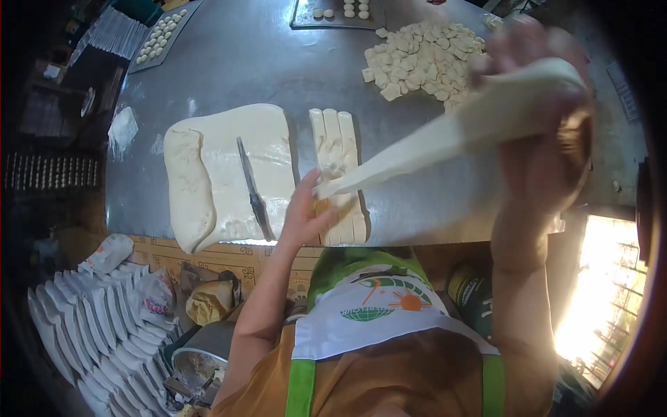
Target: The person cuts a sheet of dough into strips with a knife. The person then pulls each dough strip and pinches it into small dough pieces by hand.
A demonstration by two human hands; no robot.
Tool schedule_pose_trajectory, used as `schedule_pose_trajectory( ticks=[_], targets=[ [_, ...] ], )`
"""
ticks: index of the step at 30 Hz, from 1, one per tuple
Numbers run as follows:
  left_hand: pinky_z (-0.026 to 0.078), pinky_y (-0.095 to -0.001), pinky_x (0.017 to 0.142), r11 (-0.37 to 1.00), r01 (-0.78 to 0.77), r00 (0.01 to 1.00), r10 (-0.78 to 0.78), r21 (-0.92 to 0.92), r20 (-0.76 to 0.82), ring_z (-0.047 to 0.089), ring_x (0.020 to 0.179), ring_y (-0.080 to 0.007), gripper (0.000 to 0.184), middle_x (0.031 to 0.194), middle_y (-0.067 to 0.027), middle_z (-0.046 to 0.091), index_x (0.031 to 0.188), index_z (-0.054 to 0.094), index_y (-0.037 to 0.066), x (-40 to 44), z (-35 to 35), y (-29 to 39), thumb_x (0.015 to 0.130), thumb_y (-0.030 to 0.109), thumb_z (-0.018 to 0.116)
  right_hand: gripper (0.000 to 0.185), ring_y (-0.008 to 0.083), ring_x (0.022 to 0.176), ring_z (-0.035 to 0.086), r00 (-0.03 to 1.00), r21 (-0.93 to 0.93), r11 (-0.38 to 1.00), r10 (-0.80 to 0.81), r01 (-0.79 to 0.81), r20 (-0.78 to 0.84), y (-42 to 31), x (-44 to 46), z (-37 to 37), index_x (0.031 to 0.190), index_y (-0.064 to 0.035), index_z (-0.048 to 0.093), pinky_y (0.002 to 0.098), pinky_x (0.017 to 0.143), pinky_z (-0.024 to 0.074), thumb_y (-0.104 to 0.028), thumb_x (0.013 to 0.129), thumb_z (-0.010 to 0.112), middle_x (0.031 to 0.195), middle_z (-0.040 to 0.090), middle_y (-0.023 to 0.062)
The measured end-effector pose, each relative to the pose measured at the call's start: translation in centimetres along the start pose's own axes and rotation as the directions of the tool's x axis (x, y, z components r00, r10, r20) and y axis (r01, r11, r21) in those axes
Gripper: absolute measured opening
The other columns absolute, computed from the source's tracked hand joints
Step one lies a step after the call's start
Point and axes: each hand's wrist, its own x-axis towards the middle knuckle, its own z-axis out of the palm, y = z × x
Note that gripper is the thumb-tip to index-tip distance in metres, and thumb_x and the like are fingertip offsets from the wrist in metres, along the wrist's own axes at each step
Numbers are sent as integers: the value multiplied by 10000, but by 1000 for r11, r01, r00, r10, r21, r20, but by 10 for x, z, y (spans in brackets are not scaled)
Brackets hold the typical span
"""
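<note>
Dough strip (431, 142), left hand (304, 217) near edge (451, 243)

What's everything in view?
Table: one, grey, centre
Dough sheet: one, cream, table's left
Knife: one, dark, on sheet
Dough strips: several, cream, beside sheet
Stretched dough: one, cream, lifted, right
Dough pieces: many, cream, far right
Dough balls: many, cream, far trays
Flour: patches, white, left
Stacked items: many, white, lower left
Pot: one, silver, lower left
Opening: one, bright, right
Apron: one, white, bottom
Left hand: one, bare, by strips
Right hand: one, bare, raised
</note>
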Motion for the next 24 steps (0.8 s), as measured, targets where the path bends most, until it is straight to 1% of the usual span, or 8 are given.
schedule_pose_trajectory(
  ticks=[5, 7, 12, 15, 17, 21, 22, 24],
  targets=[
    [520, -348, 910, 986, 49, 997, -58, 160, 57, 673, 996, -267, 438, 1110, -140, 697, 1266, 592, 11, 32, 24, -3, 847, 85, 696, 451, 195, 1034, 443, 998, -25, 999, -37, 36, -52, 6, 5, 11, 1140, -43, 497, 375, 942, 400, -421, 946, 648, 1096, 434, 62],
    [524, -298, 843, 904, 252, 964, -265, -346, 9, 660, 944, -197, 317, 1042, -83, 691, 1164, 605, 13, 33, 12, -10, 857, 54, 675, 417, 201, 1046, 444, 997, -30, 999, -30, 28, -64, 5, 12, 3, 1143, -38, 498, 377, 950, 397, -396, 970, 624, 1109, 439, 69],
    [506, -236, 751, 529, 445, 766, -642, -723, 2, 637, 880, -123, 283, 935, -20, 675, 1097, 613, 23, -12, -66, 7, 829, 25, 703, 337, 213, 1077, 449, 998, -26, 999, 22, -24, -52, 10, 29, -14, 1151, -25, 499, 382, 972, 391, -333, 1028, 566, 1141, 451, 87],
    [516, -274, 810, 738, 589, 808, -531, -328, 257, 644, 947, -169, 375, 1039, -55, 668, 1134, 593, 19, -23, -93, 66, 802, 81, 757, 300, 258, 1129, 463, 947, -13, 997, 63, -71, -315, 9, 25, -24, 1181, 15, 494, 420, 1004, 400, -245, 1037, 534, 1189, 470, 118],
    [512, -328, 872, 960, 255, 956, -232, -119, 181, 627, 1036, -229, 444, 1156, -104, 635, 1173, 570, 18, -12, -79, 59, 791, 108, 777, 284, 281, 1155, 470, 896, 10, 996, 80, -85, -437, 6, 25, -38, 1196, 36, 492, 439, 1019, 404, -201, 1042, 519, 1212, 480, 134],
    [484, -416, 951, 994, 33, 963, -59, 106, 261, 580, 1133, -318, 529, 1251, -172, 573, 1223, 539, 22, -2, -46, -7, 774, 128, 797, 337, 361, 1228, 474, 932, 616, 736, 55, -280, 359, -20, 29, -68, 1227, 101, 470, 506, 1057, 409, -174, 1035, 500, 1319, 481, 201],
    [477, -432, 963, 991, 29, 956, -65, 132, 285, 570, 1146, -333, 541, 1260, -183, 562, 1231, 534, 23, -10, -37, -21, 772, 129, 800, 338, 354, 1217, 478, 987, 153, 987, 31, -55, 159, -31, 17, -62, 1215, 114, 466, 495, 1042, 417, -167, 1030, 506, 1317, 480, 206],
    [468, -457, 967, 980, 126, 953, -162, 151, 257, 557, 1141, -362, 558, 1245, -198, 553, 1238, 530, 29, -27, -20, -44, 763, 130, 804, 342, 343, 1199, 484, 981, -636, 761, -193, 130, -30, -49, 3, -55, 1197, 133, 461, 478, 1019, 429, -156, 1022, 515, 1312, 479, 213]
  ],
)
